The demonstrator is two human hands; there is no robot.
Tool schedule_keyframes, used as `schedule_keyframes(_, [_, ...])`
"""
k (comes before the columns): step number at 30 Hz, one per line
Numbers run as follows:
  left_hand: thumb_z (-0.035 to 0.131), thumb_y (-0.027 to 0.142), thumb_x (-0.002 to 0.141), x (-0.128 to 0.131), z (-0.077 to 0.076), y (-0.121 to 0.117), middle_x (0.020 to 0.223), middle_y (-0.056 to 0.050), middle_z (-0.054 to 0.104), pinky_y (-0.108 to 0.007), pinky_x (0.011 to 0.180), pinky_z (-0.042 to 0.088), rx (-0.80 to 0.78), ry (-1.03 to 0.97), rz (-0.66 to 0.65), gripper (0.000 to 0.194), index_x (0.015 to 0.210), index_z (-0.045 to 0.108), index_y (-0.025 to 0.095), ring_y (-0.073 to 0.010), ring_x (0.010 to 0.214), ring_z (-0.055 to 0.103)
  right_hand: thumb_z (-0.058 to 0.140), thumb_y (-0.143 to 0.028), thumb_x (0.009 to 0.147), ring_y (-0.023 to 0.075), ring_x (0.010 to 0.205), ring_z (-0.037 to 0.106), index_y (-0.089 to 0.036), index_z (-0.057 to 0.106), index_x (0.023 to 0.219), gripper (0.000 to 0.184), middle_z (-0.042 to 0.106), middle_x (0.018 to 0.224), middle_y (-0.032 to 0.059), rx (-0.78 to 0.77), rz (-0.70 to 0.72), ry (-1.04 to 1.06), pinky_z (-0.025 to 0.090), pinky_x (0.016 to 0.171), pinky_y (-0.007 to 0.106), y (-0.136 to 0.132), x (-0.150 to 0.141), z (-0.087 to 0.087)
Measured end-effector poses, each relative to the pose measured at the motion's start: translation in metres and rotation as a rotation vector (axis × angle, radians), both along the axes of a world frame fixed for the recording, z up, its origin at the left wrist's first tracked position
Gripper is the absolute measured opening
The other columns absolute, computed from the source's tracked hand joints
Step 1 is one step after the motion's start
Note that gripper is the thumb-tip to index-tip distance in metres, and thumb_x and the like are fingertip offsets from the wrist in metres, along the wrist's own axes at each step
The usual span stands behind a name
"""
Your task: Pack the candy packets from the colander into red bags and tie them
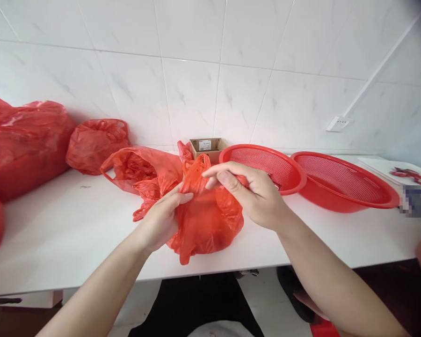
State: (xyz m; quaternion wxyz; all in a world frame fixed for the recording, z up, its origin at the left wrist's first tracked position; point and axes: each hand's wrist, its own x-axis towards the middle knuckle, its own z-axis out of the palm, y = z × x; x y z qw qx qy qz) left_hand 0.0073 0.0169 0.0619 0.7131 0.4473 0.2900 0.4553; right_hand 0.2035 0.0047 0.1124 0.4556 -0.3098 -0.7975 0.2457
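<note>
left hand [163, 213] and right hand [250, 194] are both brought to a thin red bag [210, 224], which is set near the front edge of the white table [56, 243], straight ahead of the person. the bag's left side is gripped by the left hand, with the thumb laid over the film and the fingers tucked behind it. the right hand is held at the top of the bag, its fingers bent and its thumb turned toward them; whether any film is caught between them cannot be told.

the step in hand is judged to be the working of the bag's upper part, since both hands are gathered there. for the next move, a light, sure hold on the film seems to be called for from the right fingertips, with the left side kept steady; thin plastic could be torn or lost if it were pulled hard. what is held inside cannot be made out.

just behind the bag, a small cardboard box [212, 156] is placed by the wall. to the left, a slack bag [145, 159] is laid on its side, its mouth spread. to the right, a red basket [263, 159] is set just beside a second basket [340, 199].
</note>
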Motion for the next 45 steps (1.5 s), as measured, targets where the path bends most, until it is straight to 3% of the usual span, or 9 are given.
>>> schedule_keyframes(5, [0.05,0.026,0.089,0.008,0.004,0.009,0.053,0.005,0.046,-0.03,0.077,0.048,0.046,0.056,-0.061,0.017,0.103,0.058,0.021,-0.0149,0.065,0.06,0.045,-0.035,0.099,0.0194,0.117,0.055,-0.023,0.069,0.109,0.028,0.062,0.119,0.0052,0.194,-0.044,-0.197,0.044,0.101,0.038,0.012,-0.004,0.009])
schedule_keyframes(10, [0.055,0.028,0.088,0.017,0.008,0.015,0.058,0.008,0.034,-0.021,0.058,0.044,0.066,0.145,0.044,0.01,0.083,0.051,0.019,-0.0044,0.046,0.035,0.043,-0.048,0.097,0.0215,0.121,0.052,-0.022,0.066,0.113,0.039,0.057,0.126,0.0074,0.007,0.009,-0.273,0.046,0.1,0.04,0.015,-0.012,0.007])
schedule_keyframes(15, [0.05,0.024,0.086,0.027,0.012,0.013,0.056,0.007,0.029,-0.02,0.048,0.033,0.162,0.228,0.134,0.023,0.066,0.042,0.019,-0.006,0.048,0.023,0.033,-0.051,0.099,0.0192,0.117,0.055,-0.027,0.071,0.101,0.045,0.06,0.12,0.0015,0.029,0.092,-0.111,0.043,0.101,0.039,0.01,-0.027,0.009])
schedule_keyframes(21, [0.044,0.024,0.085,0.022,0.025,-0.013,0.057,0.004,0.026,-0.029,0.049,0.021,0.204,0.46,-0.225,0.029,0.06,0.031,0.022,-0.0111,0.051,0.02,0.036,-0.062,0.093,0.024,0.11,0.06,-0.023,0.073,0.09,0.054,0.067,0.108,0.005,-0.108,0.023,-0.216,0.042,0.1,0.045,0.042,-0.023,0.003])
schedule_keyframes(26, [0.054,0.044,0.086,0.019,0.019,-0.004,0.058,0.004,0.024,-0.03,0.05,0.022,0.25,0.557,-0.256,0.04,0.058,0.036,0.022,-0.012,0.052,0.022,0.036,-0.06,0.094,0.0214,0.116,0.057,-0.024,0.071,0.095,0.05,0.067,0.112,0.0026,-0.242,0.14,-0.174,0.037,0.106,0.043,0.042,-0.024,0.003])
schedule_keyframes(33, [0.051,0.044,0.09,0.02,0.026,0.002,0.052,0.006,0.019,-0.028,0.047,0.02,0.222,0.452,-0.197,0.041,0.057,0.039,0.021,-0.0093,0.047,0.015,0.052,-0.05,0.092,0.0157,0.084,0.062,-0.024,0.061,0.109,0.033,0.065,0.091,0.002,-0.317,0.156,-0.158,0.052,0.073,0.031,0.026,0.006,-0.012])
schedule_keyframes(38, [0.049,0.043,0.091,0.009,0.025,0.008,0.057,-0.003,0.054,-0.027,0.054,0.036,0.195,0.402,-0.117,0.041,0.06,0.058,0.018,-0.0114,0.051,0.038,0.06,-0.035,0.09,0.0114,0.069,0.055,-0.022,0.055,0.085,0.015,0.058,0.077,-0.0017,-0.181,-0.094,0.073,0.047,0.062,0.026,-0.003,0.02,-0.021])
schedule_keyframes(42, [0.057,0.036,0.088,0.006,0.024,0.01,0.064,-0.004,0.06,-0.028,0.061,0.045,0.266,0.381,-0.144,0.026,0.076,0.072,0.019,-0.0146,0.06,0.051,0.064,-0.032,0.087,0.0129,0.071,0.058,-0.024,0.055,0.086,0.012,0.058,0.078,-0.0014,-0.201,0.043,0.128,0.05,0.067,0.028,-0.03,0.01,-0.018])
schedule_keyframes(45, [0.062,0.033,0.084,0.004,0.025,0.011,0.074,-0.005,0.065,-0.027,0.063,0.047,0.388,0.492,-0.174,0.018,0.076,0.073,0.02,-0.0174,0.069,0.057,0.058,-0.033,0.092,0.0157,0.093,0.06,-0.026,0.056,0.101,0.012,0.062,0.097,0.0023,-0.134,-0.023,0.242,0.049,0.086,0.033,-0.02,0.005,-0.029])
